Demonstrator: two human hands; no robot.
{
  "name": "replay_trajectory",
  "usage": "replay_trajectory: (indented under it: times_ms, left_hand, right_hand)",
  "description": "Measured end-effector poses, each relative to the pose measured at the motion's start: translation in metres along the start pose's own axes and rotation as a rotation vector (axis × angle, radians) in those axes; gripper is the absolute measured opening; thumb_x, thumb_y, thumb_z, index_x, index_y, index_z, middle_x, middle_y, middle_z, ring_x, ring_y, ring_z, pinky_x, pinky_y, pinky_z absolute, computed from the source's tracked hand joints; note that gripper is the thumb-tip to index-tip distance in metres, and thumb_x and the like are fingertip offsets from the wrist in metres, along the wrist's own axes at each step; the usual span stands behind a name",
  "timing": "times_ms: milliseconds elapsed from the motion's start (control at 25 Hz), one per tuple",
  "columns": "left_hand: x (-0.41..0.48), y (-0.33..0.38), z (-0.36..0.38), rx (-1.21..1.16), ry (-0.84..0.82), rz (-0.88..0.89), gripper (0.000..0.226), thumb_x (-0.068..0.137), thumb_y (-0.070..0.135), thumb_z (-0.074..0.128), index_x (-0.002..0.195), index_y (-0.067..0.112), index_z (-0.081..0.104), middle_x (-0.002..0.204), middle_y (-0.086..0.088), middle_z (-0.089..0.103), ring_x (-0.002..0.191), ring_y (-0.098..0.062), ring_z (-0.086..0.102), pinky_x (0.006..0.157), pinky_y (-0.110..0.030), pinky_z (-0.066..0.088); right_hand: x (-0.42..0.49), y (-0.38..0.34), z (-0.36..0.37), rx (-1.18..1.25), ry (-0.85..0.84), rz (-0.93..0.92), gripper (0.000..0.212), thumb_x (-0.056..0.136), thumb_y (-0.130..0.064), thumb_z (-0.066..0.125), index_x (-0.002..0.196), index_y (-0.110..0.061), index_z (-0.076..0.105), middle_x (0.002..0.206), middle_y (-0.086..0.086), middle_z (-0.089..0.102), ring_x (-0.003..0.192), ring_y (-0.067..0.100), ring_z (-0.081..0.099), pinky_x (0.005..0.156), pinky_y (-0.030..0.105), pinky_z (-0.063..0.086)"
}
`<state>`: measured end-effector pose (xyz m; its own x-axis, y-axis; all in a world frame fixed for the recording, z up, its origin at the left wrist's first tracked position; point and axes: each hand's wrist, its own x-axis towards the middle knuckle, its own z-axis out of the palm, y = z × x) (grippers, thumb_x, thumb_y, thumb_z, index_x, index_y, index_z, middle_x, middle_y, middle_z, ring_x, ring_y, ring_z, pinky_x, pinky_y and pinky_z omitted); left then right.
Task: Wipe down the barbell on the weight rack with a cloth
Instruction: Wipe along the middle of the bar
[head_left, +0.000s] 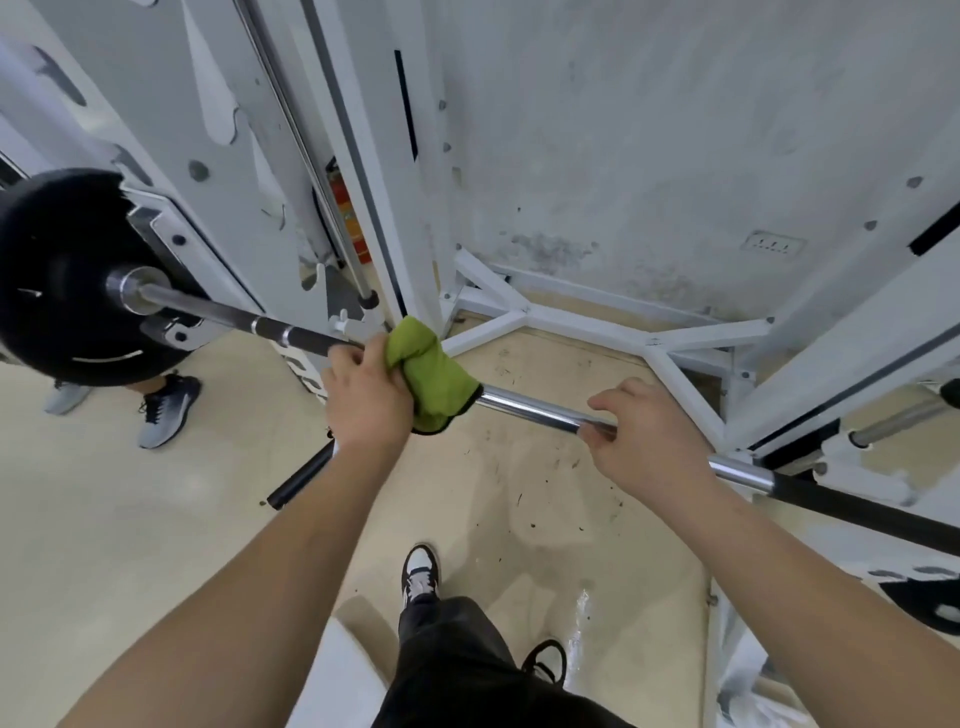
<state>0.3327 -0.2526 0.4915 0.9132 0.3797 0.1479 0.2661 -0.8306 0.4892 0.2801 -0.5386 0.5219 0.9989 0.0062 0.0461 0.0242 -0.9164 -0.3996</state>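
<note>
On the barbell (535, 410), resting across the white rack (389, 234), the left hand (366, 400) has its fingers clenched around the green cloth (431, 374), wrapping it round the bar for rubbing. Further along the barbell, the right hand (649, 436) grasps the bare chrome, likely steadying it.

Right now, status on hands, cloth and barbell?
Left hand grips green cloth wrapped round barbell. Right hand grips its bare chrome section. Black plate on left end; stretch between hands unobstructed.
</note>
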Motion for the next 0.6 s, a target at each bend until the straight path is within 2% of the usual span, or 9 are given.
replay_trajectory:
  times_ms: [160, 240, 320, 360, 400, 480, 560, 600]
  left_hand:
    - [-0.049, 0.044, 0.023, -0.363, 0.036, -0.178, 0.045, 0.095, 0.009, 0.054, 0.139, 0.016, 0.054, 0.120, -0.015, 0.045, 0.097, -0.034, 0.053, 0.088, -0.040, 0.047]
    - [-0.087, 0.073, 0.033, -0.502, -0.078, -0.091, 0.047, 0.090, 0.003, 0.057, 0.135, 0.015, 0.056, 0.118, -0.007, 0.042, 0.092, -0.023, 0.050, 0.086, -0.033, 0.046]
    - [-0.117, 0.085, 0.033, -0.573, -0.228, 0.079, 0.047, 0.088, -0.002, 0.055, 0.131, 0.015, 0.059, 0.120, -0.004, 0.044, 0.091, -0.011, 0.047, 0.087, -0.033, 0.049]
    - [-0.115, 0.082, 0.030, -0.581, -0.233, 0.132, 0.045, 0.089, -0.003, 0.054, 0.129, 0.014, 0.059, 0.120, -0.006, 0.047, 0.092, -0.008, 0.046, 0.088, -0.032, 0.048]
    - [-0.103, 0.073, 0.029, -0.569, -0.184, 0.100, 0.042, 0.091, -0.002, 0.053, 0.129, 0.013, 0.059, 0.120, -0.008, 0.050, 0.095, -0.008, 0.047, 0.088, -0.029, 0.045]
    - [-0.067, 0.048, 0.028, -0.547, -0.029, -0.149, 0.036, 0.095, 0.005, 0.048, 0.129, 0.011, 0.057, 0.121, -0.010, 0.054, 0.100, -0.021, 0.054, 0.089, -0.027, 0.042]
    - [-0.037, 0.032, 0.026, -0.540, 0.088, -0.448, 0.036, 0.093, 0.018, 0.042, 0.128, 0.016, 0.051, 0.123, -0.014, 0.053, 0.105, -0.037, 0.059, 0.095, -0.041, 0.049]
    - [-0.037, 0.037, 0.027, -0.541, 0.080, -0.524, 0.037, 0.093, 0.022, 0.040, 0.129, 0.019, 0.049, 0.126, -0.014, 0.052, 0.106, -0.040, 0.058, 0.097, -0.046, 0.050]
  right_hand:
    - [-0.002, -0.003, 0.004, 0.028, 0.032, -0.013, 0.033, 0.083, -0.027, 0.077, 0.114, -0.016, 0.074, 0.101, -0.001, 0.063, 0.094, 0.023, 0.061, 0.072, 0.032, 0.051]
    - [-0.002, -0.002, 0.002, 0.058, 0.010, 0.006, 0.031, 0.081, -0.021, 0.075, 0.112, -0.017, 0.074, 0.101, -0.002, 0.062, 0.096, 0.023, 0.061, 0.074, 0.035, 0.054]
    - [-0.003, 0.000, -0.003, 0.106, -0.025, 0.015, 0.034, 0.079, -0.013, 0.068, 0.112, -0.019, 0.072, 0.102, -0.002, 0.061, 0.100, 0.023, 0.058, 0.078, 0.040, 0.055]
    - [-0.005, 0.004, -0.006, 0.114, -0.025, 0.011, 0.036, 0.079, -0.012, 0.065, 0.114, -0.019, 0.072, 0.104, -0.003, 0.061, 0.102, 0.023, 0.058, 0.080, 0.040, 0.055]
    - [-0.009, 0.009, -0.009, 0.105, -0.010, 0.003, 0.036, 0.081, -0.013, 0.065, 0.115, -0.020, 0.071, 0.106, -0.004, 0.062, 0.104, 0.022, 0.058, 0.082, 0.038, 0.055]
    - [-0.019, 0.023, -0.016, 0.077, 0.021, 0.008, 0.034, 0.085, -0.019, 0.069, 0.118, -0.021, 0.071, 0.109, -0.005, 0.062, 0.106, 0.019, 0.059, 0.081, 0.030, 0.051]
    - [-0.030, 0.038, -0.022, 0.061, 0.036, 0.058, 0.034, 0.087, -0.024, 0.070, 0.121, -0.021, 0.070, 0.111, -0.006, 0.062, 0.105, 0.017, 0.059, 0.079, 0.028, 0.049]
    - [-0.036, 0.046, -0.025, 0.049, 0.046, 0.086, 0.036, 0.087, -0.024, 0.071, 0.122, -0.020, 0.070, 0.112, -0.005, 0.062, 0.104, 0.018, 0.059, 0.079, 0.029, 0.050]
